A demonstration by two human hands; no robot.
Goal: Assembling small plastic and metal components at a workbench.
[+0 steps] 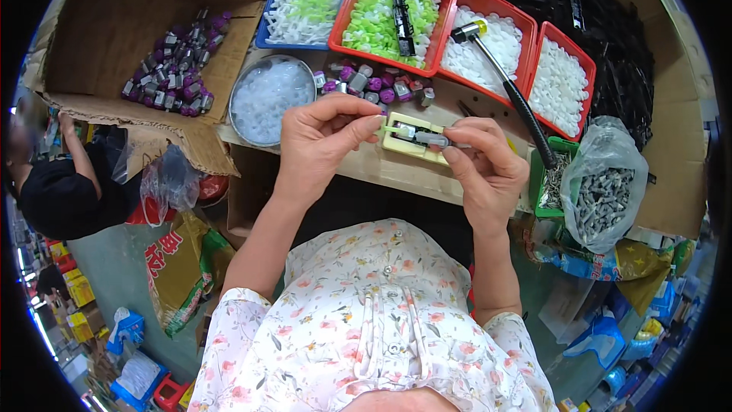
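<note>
I have the black part (403, 134) lying in the cream block (402, 150) on the near edge of the bench, long axis running left to right, right end slightly nearer. My left hand (314, 137) pinches a pale green piece (391, 130) at its left end; my right hand (492, 172) pinches a grey piece (433, 140), pointing left, at its right.

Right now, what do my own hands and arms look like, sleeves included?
Your left hand and right hand are ungloved, and no watch or bracelet shows. Your white sleeves, with a coral floral print, end near the elbows, leaving the forearms bare.
</note>
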